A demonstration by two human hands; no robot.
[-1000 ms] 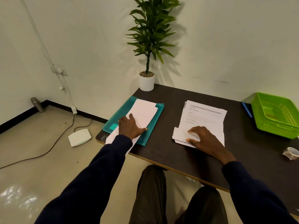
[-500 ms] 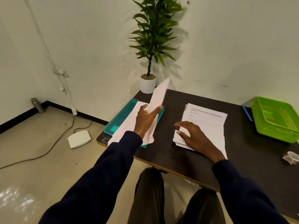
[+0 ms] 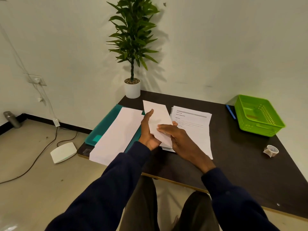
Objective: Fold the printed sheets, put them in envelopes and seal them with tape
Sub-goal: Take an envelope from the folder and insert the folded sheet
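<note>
Head view: the left hand [image 3: 147, 130] has lifted one envelope [image 3: 157, 117] off the stack of envelopes [image 3: 116, 135] to its left and carried it before the right hand [image 3: 176, 135], which now pinches its near edge. Printed sheets [image 3: 195, 127] lie beneath the right hand; filling likely follows.

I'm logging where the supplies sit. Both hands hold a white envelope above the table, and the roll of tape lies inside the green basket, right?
Not quite. The head view shows the roll of tape lying on the dark table, nearer the person than the green basket, not inside it. The left hand and right hand do hold the white envelope.
</note>
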